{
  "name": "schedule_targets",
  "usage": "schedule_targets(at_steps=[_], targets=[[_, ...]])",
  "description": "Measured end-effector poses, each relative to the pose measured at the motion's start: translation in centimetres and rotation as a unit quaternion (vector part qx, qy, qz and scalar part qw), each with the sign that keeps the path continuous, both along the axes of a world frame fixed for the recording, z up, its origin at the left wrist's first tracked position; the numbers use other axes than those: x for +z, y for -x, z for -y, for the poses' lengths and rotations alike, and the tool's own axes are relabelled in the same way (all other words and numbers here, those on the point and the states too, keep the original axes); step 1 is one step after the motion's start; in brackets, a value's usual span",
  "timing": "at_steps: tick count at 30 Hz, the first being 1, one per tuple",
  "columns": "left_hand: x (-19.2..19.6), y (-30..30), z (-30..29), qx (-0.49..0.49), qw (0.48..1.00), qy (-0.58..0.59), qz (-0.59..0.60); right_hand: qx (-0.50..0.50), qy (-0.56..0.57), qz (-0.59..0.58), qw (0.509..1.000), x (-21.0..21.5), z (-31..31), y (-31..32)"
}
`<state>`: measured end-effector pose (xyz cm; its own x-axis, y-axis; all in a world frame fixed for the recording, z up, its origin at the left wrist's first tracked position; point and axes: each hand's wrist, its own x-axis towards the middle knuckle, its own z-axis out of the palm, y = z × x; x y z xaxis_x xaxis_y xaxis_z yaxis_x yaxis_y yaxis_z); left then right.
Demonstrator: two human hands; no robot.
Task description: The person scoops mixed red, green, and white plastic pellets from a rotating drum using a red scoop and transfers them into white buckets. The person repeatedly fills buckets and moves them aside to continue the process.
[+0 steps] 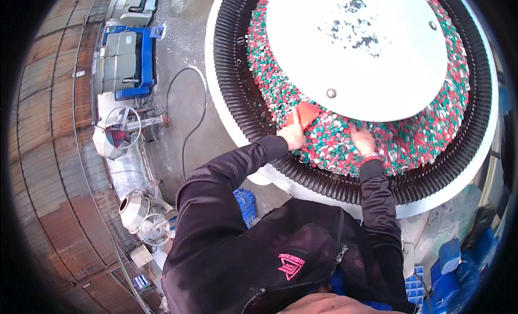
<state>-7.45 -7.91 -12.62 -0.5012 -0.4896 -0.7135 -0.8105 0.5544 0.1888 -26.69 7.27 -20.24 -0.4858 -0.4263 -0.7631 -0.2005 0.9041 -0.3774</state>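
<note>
Grey concrete floor surrounds the round ribbed black-and-white sorting drum (232, 71) where your left hand (292, 134) grips a flat orange plastic scraper (307, 114) pushing red, green and white pellets (334, 144), your right hand (363, 141) spread flat among them, holding nothing.

Head-worn fisheye, steeply downward (close overhead)

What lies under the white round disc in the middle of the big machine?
Red, green and white plastic pieces spread out from beneath the white disc all around its edge. The left hand holds an orange scoop at that edge. What lies beneath the disc's centre is covered.
</note>
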Motion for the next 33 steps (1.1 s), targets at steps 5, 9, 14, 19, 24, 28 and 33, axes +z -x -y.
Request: schedule_targets(at_steps=[5, 9, 14, 19, 24, 28, 33], targets=[[0.4, 1.7, -5.0, 0.373, 0.873, -0.308, -0.055, -0.037, 0.152, 0.088, 0.984, 5.9, -1.0, -1.0], [1.7, 2.2, -5.7, 0.411, 0.752, -0.510, -0.074, -0.039, 0.237, 0.144, 0.960, 10.3, -2.5, 1.0], [5.4, 0.0, -6.4, 0.459, 0.693, -0.538, -0.139, -0.079, 0.345, 0.182, 0.917, 15.5, -7.8, 4.7], [9.2, -3.2, -7.3, 0.462, 0.650, -0.555, -0.235, -0.024, 0.195, -0.204, 0.959, 15.1, -13.2, 7.5], [13.5, -7.8, -7.4, 0.487, 0.608, -0.562, -0.278, -0.204, 0.161, -0.111, 0.959, 13.9, -14.9, 8.4], [18.1, -13.5, -6.6, 0.503, 0.580, -0.554, -0.323, -0.211, 0.230, -0.155, 0.937, 15.6, -13.4, 6.2], [22.2, -23.7, -5.3, 0.541, 0.569, -0.516, -0.343, -0.228, 0.267, -0.122, 0.929, 17.5, -10.6, 2.8]])
